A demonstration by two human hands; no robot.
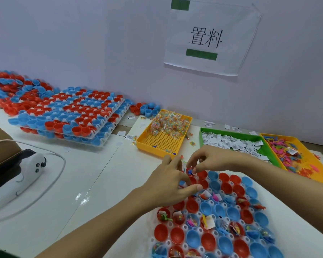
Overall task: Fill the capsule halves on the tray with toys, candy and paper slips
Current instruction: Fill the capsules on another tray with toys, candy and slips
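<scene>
1. Right hand (211, 161): fingers curled, tips pinched on a small blue toy (190, 171) over a red half at the far-left corner of the tray (199, 229).
2. Left hand (168, 185): fingers spread and relaxed over the tray's far-left halves; nothing is seen gripped.
3. Step, as judged: toy to be released low, inside one cup only; the left hand is best kept steadying, clear of filled halves.
4. Halves (220, 209): red and blue, mouths up; some filled, many empty.
5. Supplies just beyond: candy bin (147, 140), slips bin (231, 142), toy bin (287, 151).
6. Room: bare bench (93, 175) left of the tray; controller (26, 170) and stacked trays (73, 116) well apart.
</scene>
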